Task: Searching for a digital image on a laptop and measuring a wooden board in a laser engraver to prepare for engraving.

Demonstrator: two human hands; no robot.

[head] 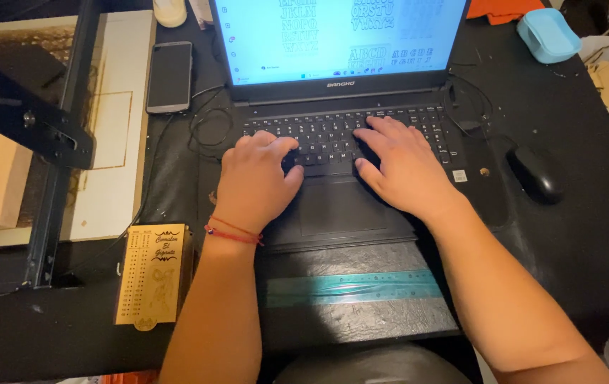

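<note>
A black laptop (333, 213) stands on a dark desk, its screen (340, 32) bright with rows of lettering. My left hand (255, 178) rests on the left side of the keyboard (326, 131) with its fingers curled, a red string bracelet on the wrist. My right hand (400, 163) lies on the middle of the keyboard with fingers spread over the keys. Neither hand holds anything.
A black mouse (536, 173) lies right of the laptop. A phone (169, 77) lies at the left, with cables beside it. An engraved wooden plaque (149, 274) sits at the front left, a teal ruler (351, 286) before the laptop. A metal-framed machine (49, 142) stands far left, a light-blue case (547, 34) at the top right.
</note>
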